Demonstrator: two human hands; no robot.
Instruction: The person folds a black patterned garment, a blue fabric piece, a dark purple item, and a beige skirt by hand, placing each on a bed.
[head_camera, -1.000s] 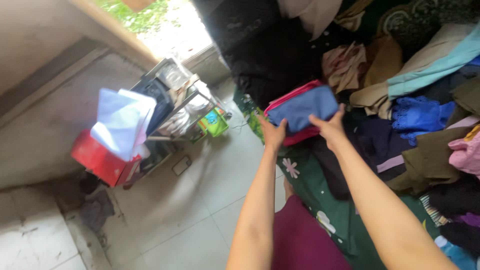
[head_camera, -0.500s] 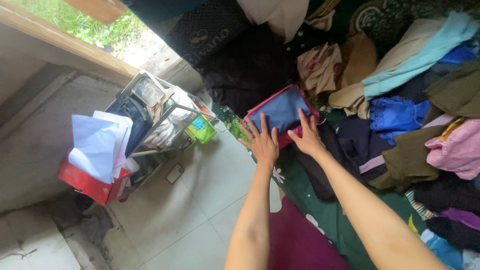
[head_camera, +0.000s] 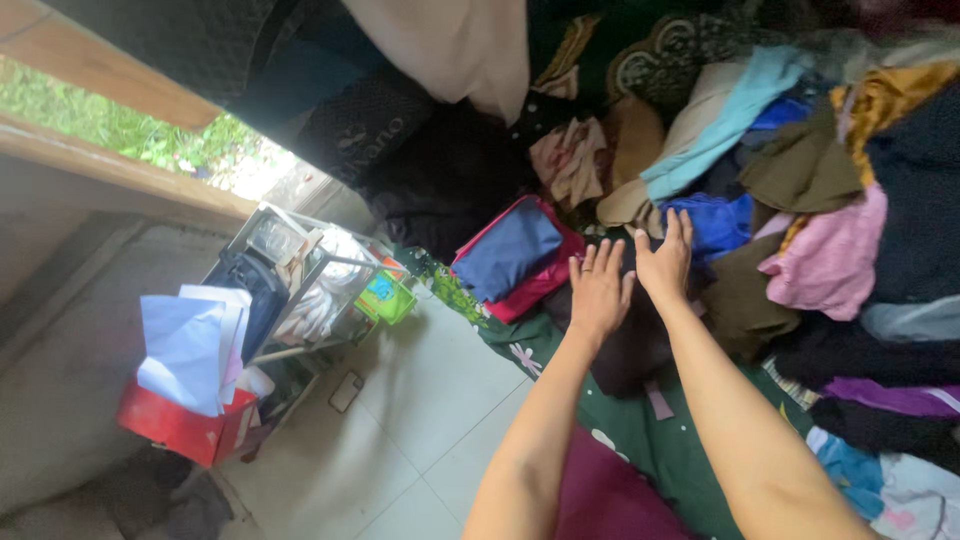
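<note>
Two folded garments form one small stack: a navy blue folded cloth (head_camera: 508, 250) lies on top of a pink folded cloth (head_camera: 540, 282), at the edge of the green floral bedsheet (head_camera: 640, 425). Just right of the stack, both hands lie flat with fingers spread, gripping nothing. The left hand (head_camera: 598, 292) rests on a dark garment (head_camera: 625, 350) beside the stack, apart from it. The right hand (head_camera: 666, 262) lies alongside it, fingertips reaching a bright blue lace cloth (head_camera: 722, 222). Farther right of the stack a loose heap of clothes holds one pink garment (head_camera: 830, 260), one olive piece (head_camera: 800, 170) and one light turquoise piece (head_camera: 725, 115). Left of the stack, on the tiled floor (head_camera: 420, 400), stand one wire rack (head_camera: 300, 285) and one red box (head_camera: 180, 425) holding white papers (head_camera: 190, 345).
</note>
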